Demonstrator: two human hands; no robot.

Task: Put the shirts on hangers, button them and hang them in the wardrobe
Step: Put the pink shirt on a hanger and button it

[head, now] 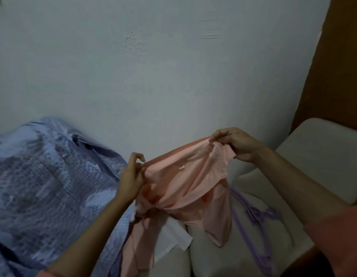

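Both hands hold a pink shirt point(185, 182) up above a pale sofa point(323, 156), in front of a plain wall point(153, 66). The left hand point(131, 176) pinches one end of the shirt's top edge, and the right hand point(233, 142) grips the other end, so the cloth stretches between them and hangs down. Purple hangers point(259, 220) lie on the sofa seat by its right edge, just beside the hanging shirt. A blue shirt point(43, 186) lies spread at the sofa's left end, and a white cloth point(173, 238) shows beneath the pink one.
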